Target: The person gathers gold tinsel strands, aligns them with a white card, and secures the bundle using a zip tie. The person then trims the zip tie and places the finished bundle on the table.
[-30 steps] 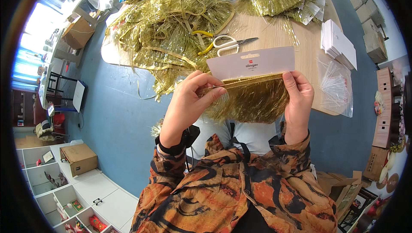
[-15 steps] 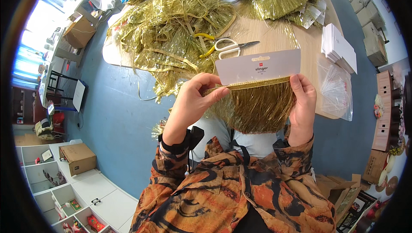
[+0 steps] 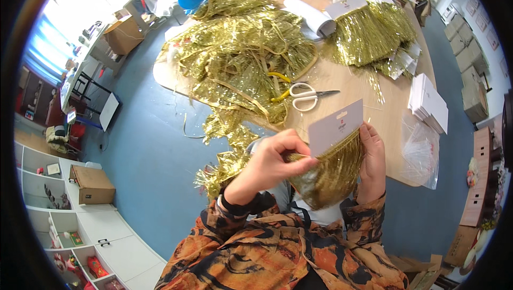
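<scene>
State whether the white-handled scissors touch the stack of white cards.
Apart: the head view shows bare tabletop between the scissors and the card stack.

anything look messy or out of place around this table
Yes: the tangled heap of shiny gold tinsel fringe on the pale wooden table spills over the near left edge and hangs down, which looks untidy. The white rectangular card with gold fringe, held tilted, shows no obvious damage.
</scene>
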Tool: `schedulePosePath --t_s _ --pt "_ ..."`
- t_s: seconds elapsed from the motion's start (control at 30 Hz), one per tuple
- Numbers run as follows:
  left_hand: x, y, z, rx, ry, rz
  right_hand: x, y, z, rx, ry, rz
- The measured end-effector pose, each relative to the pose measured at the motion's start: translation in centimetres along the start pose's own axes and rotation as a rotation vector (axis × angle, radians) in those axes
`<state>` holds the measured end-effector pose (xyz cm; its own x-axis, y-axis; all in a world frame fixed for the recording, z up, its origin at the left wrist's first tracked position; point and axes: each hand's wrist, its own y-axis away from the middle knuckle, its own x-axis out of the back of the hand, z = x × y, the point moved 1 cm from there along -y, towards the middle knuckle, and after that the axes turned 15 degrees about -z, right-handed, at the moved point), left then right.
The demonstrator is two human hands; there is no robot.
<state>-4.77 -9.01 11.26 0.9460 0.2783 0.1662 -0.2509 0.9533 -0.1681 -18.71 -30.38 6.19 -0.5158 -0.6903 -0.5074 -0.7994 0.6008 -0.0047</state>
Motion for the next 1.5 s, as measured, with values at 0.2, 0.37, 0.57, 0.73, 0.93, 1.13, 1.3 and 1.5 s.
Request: schedulePosePath --t_s 0.2,0.37,0.57,0.73,0.93,1.13,1.3,1.5 --pt "-1.9 0.2 2.7 0.085 -0.113 0.195 -5.0 3.8 0.2 0.51 0.785 0.017" --pt "-3.5 0.2 4.2 -0.058 -0.268 0.114 -6.3 7.6 -1.2 0.502 0.807 -0.191" --pt "-4.1 -0.4 4.5 -0.12 -0.237 -0.028 -6.1 8.8 -1.4 0.395 0.567 -0.215" --pt "-3.9 -0.6 4.5 0.005 -0.28 -0.096 -5.8 8.7 -1.4 0.211 0.435 -0.111" --pt "-2.1 -1.4 2.6 0.073 -0.331 -0.058 -5.0 6.4 -2.0 0.186 0.646 0.081" --pt "0.8 -1.4 -0.1 0.207 -0.218 0.026 -1.3 4.0 -2.8 0.236 0.481 0.154" --pt "1.2 -1.8 -1.4 0.27 -0.091 0.059 0.4 3.6 -2.9 0.222 0.332 0.107" --pt "1.2 -2.1 -2.1 0.284 0.011 -0.003 1.5 3.3 -2.6 0.213 0.235 0.06"
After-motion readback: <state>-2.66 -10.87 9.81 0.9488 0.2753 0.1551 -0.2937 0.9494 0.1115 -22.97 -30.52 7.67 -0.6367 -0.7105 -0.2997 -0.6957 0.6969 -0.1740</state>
